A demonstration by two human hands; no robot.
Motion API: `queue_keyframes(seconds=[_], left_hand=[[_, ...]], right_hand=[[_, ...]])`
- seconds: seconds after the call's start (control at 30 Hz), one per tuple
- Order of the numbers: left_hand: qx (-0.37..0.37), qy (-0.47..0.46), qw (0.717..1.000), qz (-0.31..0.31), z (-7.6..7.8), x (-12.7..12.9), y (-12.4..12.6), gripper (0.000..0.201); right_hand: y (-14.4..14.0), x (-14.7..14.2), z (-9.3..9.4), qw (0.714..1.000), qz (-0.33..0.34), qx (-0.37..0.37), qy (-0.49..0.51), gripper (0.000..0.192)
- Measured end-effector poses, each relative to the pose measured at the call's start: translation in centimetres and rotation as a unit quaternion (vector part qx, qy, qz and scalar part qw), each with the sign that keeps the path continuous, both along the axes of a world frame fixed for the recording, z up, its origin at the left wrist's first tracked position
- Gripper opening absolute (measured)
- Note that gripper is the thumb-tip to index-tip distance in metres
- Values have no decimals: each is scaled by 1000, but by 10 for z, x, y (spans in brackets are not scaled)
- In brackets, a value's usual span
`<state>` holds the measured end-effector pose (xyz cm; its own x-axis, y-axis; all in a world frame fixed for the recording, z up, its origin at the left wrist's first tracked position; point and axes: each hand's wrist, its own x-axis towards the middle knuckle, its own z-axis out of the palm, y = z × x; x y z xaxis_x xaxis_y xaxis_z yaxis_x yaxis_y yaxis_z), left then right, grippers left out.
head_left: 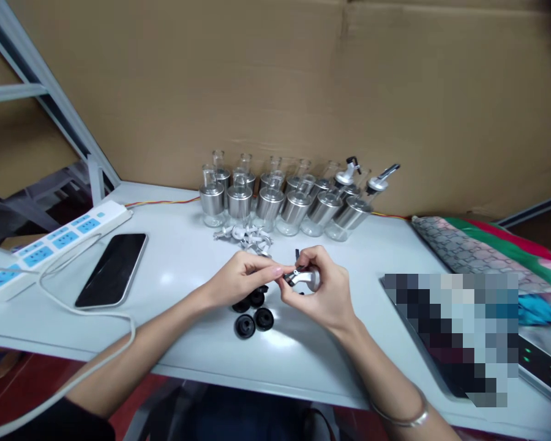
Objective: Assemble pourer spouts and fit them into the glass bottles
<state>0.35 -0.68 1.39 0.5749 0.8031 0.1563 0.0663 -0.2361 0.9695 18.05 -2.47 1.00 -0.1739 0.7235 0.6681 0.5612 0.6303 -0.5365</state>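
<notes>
nearest, on the white table [303,361], both hands work together: the right hand [328,291] is closed around a silver spout [303,278], and the left hand [239,278] pinches its fingertips onto the spout's dark end, so the part sits between the two hands just above the table. under them lie black rubber plugs [252,315], four or five as far as i can tell, one half hidden. beyond, a small heap of white fittings [248,236], too tangled to count. at the back stand glass bottles [275,202] in two rows, about twelve; only two at the right end carry fitted spouts [367,174], so by my judgement most are left. a phone [112,269] and power strip [50,242] lie at left.
</notes>
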Motion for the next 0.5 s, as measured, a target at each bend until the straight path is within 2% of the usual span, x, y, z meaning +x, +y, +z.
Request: queue_keyframes(seconds=[0.27,0.37,0.43,0.5], left_hand=[[51,-5,998,31,-4,0,2,35],[81,-2,995,62,-7,-1,5,37],[168,36,979,108,-11,-3,8,36],[304,92,937,147,-14,-4,11,32]], right_hand=[[8,0,-4,999,47,-1,-24,22],[18,3,-4,999,16,-17,-35,22],[30,7,-1,999,-23,-28,-34,29],[46,10,6,997,-70,-20,-31,31]])
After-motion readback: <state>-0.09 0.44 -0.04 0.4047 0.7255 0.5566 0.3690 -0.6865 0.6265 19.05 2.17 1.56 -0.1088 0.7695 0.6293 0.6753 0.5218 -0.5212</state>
